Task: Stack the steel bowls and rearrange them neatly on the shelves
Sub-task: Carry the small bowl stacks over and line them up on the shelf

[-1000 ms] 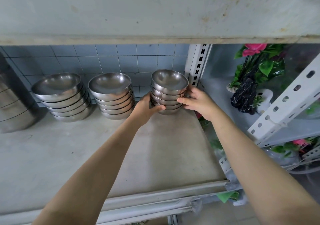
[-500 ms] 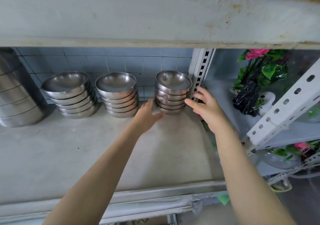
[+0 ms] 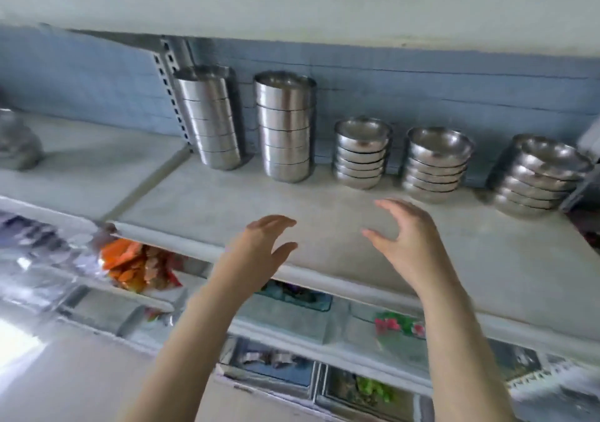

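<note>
Five stacks of shiny steel bowls (image 3: 362, 154) line the back of a pale grey shelf (image 3: 227, 201): two tall straight-sided stacks (image 3: 285, 129) at left, three shallow round-bowl stacks (image 3: 436, 165) at right. The left hand (image 3: 259, 246) and right hand (image 3: 402, 236) hover above the shelf front, fingers spread, holding nothing. The rightmost stack (image 3: 539, 178) looks tilted; cupping it low from both sides should straighten it safely.
</note>
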The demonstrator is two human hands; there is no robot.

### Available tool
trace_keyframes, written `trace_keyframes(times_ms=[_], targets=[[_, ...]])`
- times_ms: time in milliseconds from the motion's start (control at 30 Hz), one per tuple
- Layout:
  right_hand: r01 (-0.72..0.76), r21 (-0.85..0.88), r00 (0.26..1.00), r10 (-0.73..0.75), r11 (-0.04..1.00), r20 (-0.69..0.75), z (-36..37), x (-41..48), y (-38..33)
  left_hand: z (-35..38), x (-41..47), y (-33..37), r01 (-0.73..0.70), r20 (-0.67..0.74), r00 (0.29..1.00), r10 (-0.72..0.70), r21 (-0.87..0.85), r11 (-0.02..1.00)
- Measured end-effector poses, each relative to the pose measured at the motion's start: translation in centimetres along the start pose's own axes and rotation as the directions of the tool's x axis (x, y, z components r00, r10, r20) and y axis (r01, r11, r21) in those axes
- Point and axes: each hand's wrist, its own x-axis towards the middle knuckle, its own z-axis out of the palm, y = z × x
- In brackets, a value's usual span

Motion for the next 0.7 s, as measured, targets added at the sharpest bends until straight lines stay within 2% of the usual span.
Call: trace_keyframes(times_ms=[167,267,400,700], targets=[[0.172,-0.015,0.981,-0.17,0.985,0.095,10.2,1.6,-12.1,-10.3,-7.6,-12.5,0.219,-0.153,0.967,-0.201,0.105,0.97],[0.267,0.041,0.95,-0.271,0.963,0.153,14.7,2.7,-18.6,-14.9,-11.0,-18.3,0.342,-0.242,0.916,-0.319,0.059,0.938],[0.362,0.136,0.905,-0.382,0.922,0.187,20.3,4.9,-25.6,-19.0,-13.2,-25.5,0.43,-0.309,0.856,-0.415,-0.021,0.903],[0.35,0.336,0.87,-0.437,0.874,0.23,33.3,14.5,-37.6,-26.4,-11.5,-40.9,0.579,-0.36,0.743,-0.563,-0.075,0.812]])
